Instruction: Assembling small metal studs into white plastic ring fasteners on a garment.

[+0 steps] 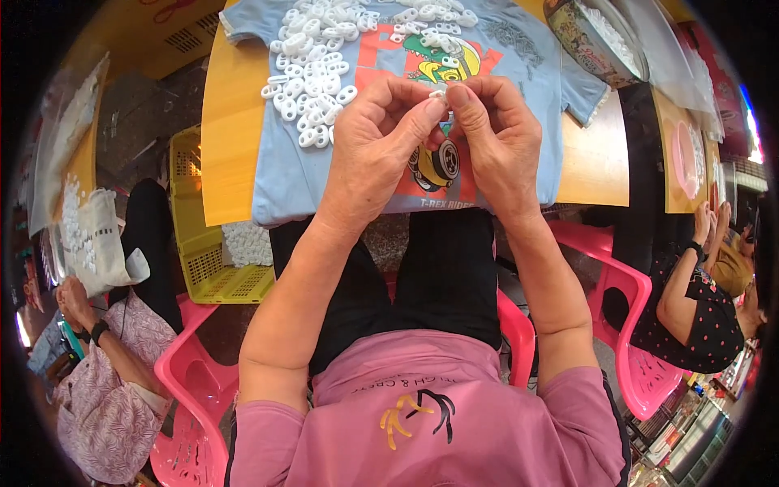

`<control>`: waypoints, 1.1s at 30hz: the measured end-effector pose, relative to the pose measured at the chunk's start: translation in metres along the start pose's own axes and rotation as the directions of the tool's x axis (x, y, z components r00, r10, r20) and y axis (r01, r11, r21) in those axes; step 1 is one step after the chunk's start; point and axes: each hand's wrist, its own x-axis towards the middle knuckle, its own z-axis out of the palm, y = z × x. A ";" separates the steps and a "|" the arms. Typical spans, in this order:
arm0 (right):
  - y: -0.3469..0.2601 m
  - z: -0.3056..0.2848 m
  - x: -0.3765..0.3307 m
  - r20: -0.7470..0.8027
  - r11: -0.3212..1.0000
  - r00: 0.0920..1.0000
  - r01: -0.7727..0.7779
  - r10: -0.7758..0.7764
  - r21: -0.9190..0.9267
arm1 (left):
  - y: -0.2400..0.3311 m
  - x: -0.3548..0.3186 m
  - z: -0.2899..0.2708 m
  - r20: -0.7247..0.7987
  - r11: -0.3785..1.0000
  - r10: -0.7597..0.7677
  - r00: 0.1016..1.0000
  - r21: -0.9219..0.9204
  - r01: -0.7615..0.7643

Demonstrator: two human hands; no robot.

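Note:
Above the blue T-shirt [284, 178] spread on the table, my two hands meet at the fingertips. My left hand [377, 146] pinches a small white plastic piece [438, 95] between thumb and forefinger. Pressed close to the same piece are the thumb and fingers of my right hand [499, 138], closed in a pinch; the fingers hide most of what they hold. Left of my hands lies a pile of white two-holed plastic pieces [312, 77]. More white pieces [438, 28] lie beyond my fingertips, and a patch of small dark grey parts [515, 40] is at the far right.
An oval tin [596, 40] of white parts stands at the table's far right. Below left of the yellow table [231, 138] sits a yellow crate [219, 280] near more white pieces. People on pink chairs [191, 381] sit at either side.

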 end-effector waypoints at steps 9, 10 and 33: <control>0.002 0.002 0.000 0.027 1.000 1.000 -0.016 0.016 0.015 | 0.000 0.000 -0.001 -0.036 1.000 -0.005 0.999 0.005 0.005; 0.001 0.000 0.000 0.039 0.999 0.999 -0.020 0.018 0.038 | 0.000 0.001 -0.001 -0.035 1.000 -0.001 0.999 -0.003 0.000; 0.004 -0.011 0.003 0.107 0.982 0.987 -0.134 0.120 0.130 | 0.000 0.000 0.001 -0.011 0.999 0.009 1.000 0.043 -0.009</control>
